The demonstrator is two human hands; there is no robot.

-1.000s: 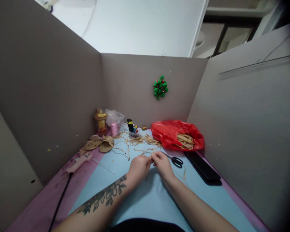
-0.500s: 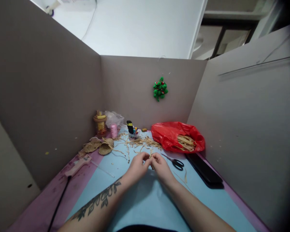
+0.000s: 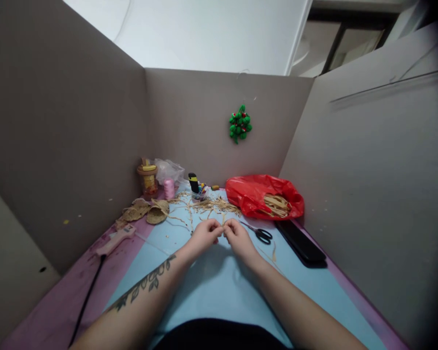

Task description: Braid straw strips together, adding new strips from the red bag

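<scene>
My left hand (image 3: 207,233) and my right hand (image 3: 238,237) meet fingertip to fingertip over the blue table cover (image 3: 219,287). Both are closed in a pinch on a thin piece of dried straw (image 3: 224,219), whose pale end sticks up between them; the rest of it is hidden by my fingers. Beyond my hands lies a loose pile of straw strips (image 3: 213,205). Black-handled scissors (image 3: 261,235) rest just right of my right hand. Two woven straw pieces, one a cone-like cup (image 3: 156,212), the other a flatter piece (image 3: 136,210), lie to the left.
A red plastic bag (image 3: 248,197) holds more straw at the back right, with a black flat case (image 3: 302,245) before it. A pink glue gun (image 3: 116,240) lies left. Pink thread (image 3: 169,188), a lidded cup (image 3: 148,182) and a small tub of pens (image 3: 198,195) stand behind. Grey panels enclose three sides.
The view has tipped down slightly. My hands have drawn a little apart, and the straw between them shows less than before. Things on the table stay where they were.
</scene>
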